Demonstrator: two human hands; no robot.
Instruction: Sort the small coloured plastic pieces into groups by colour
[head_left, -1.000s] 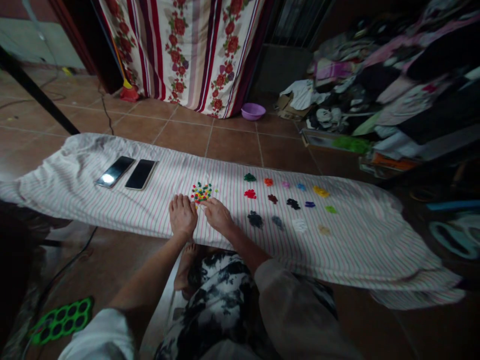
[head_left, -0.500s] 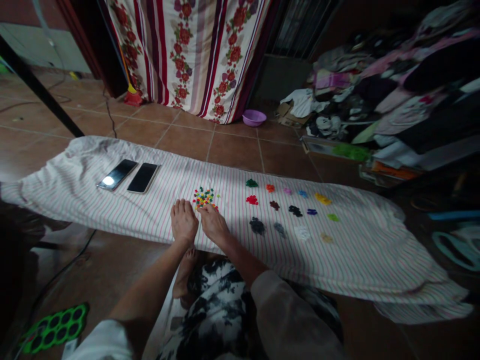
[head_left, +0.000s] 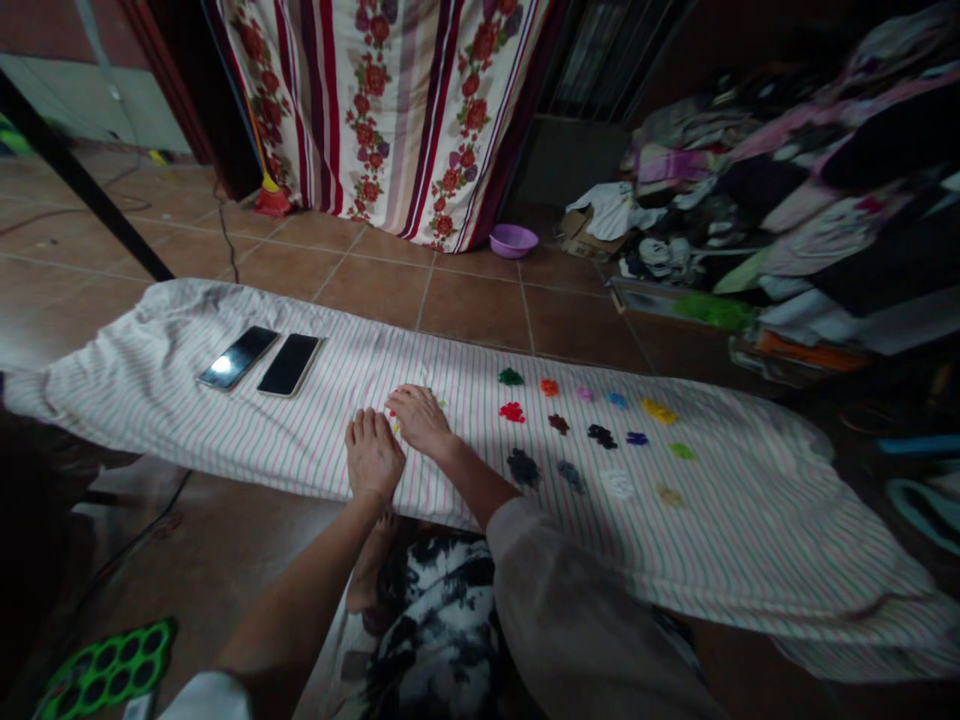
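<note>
My left hand lies on the striped cloth, back up and fingers stretched forward, beside a mixed pile of small coloured pieces. Over that pile is my right hand, palm down with its fingers out to the left, hiding most of the pieces. Whether any piece is under its fingertips cannot be seen. To the right, small heaps sorted by colour lie in rough rows, among them green, red, dark grey, black, white and yellow ones.
Two phones lie on the cloth at left. Beyond it, a purple basin stands on the tiled floor near a flowered curtain. Clothes are piled at back right. A green holed tray is at lower left.
My right hand has moved forward and slightly left from the pile's near edge, and now covers most of the pieces. The left hand stays beside it. The view has shifted slightly.
</note>
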